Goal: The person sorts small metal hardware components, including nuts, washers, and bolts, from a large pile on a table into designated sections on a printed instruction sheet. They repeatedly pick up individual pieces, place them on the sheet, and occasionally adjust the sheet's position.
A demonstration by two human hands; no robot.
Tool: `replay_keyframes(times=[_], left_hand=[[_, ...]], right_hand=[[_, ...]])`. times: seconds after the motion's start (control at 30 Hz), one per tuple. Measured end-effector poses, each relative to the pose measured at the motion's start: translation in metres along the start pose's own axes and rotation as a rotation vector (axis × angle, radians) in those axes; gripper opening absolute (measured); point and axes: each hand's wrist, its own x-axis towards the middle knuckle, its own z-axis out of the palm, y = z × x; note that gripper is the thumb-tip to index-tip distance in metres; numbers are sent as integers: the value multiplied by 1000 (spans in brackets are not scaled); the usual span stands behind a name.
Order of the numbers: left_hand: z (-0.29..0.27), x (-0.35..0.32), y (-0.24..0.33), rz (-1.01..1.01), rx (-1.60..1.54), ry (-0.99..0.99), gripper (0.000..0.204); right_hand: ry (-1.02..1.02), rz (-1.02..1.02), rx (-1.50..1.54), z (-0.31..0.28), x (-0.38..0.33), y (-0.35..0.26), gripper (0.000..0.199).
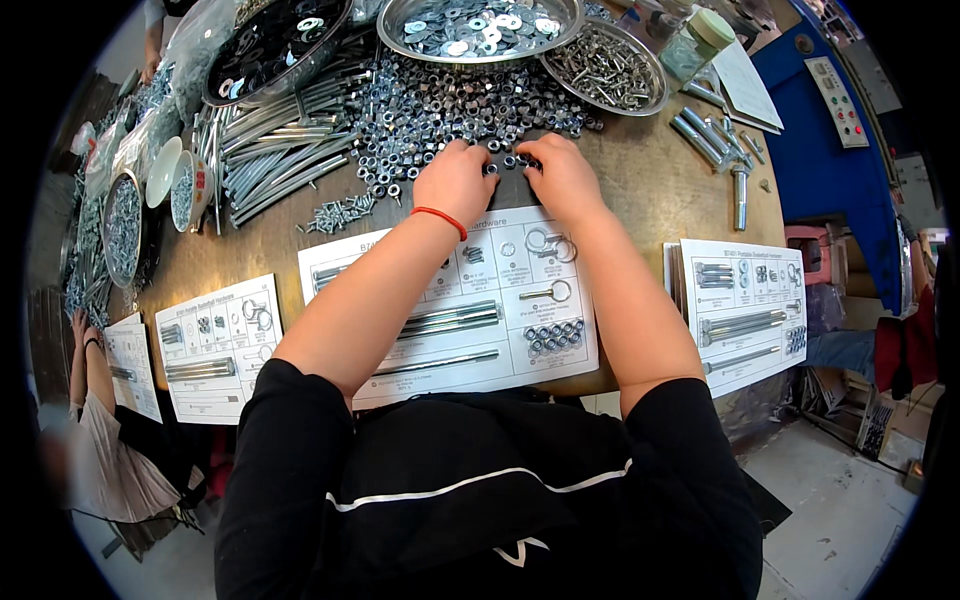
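Note:
My left hand [453,183], with a red cord on its wrist, is curled at the near edge of a heap of shiny hex nuts [440,100]. A nut [490,170] shows at its thumb and fingertips. Facing it, my right hand [563,175] is bent inward, its fingertips closed around a nut [535,163]. One or two loose nuts [510,161] lie in the small gap between the hands. Below my wrists lies a printed sheet [450,375] with pictures of bolts, rods, nuts and ring pins, partly covered by my forearms.
Along the back stand metal bowls of washers [480,58] and small screws [655,95]. Long bolts [260,150] and a pile of short screws [338,214] lie left; thick bolts [740,200] lie right. More printed sheets [750,360] flank me. Another person's hand [80,325] is at far left.

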Motion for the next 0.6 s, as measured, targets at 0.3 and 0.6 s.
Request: replay_keyframes(times=[0.3,0.6], left_hand=[[0,-3,3,126,-15,13,23],[-17,-163,27,557,-244,14,20]], right_hand=[[-6,108,-51,0,-6,-10,18],[41,-54,170,-81,-176,-54,19]])
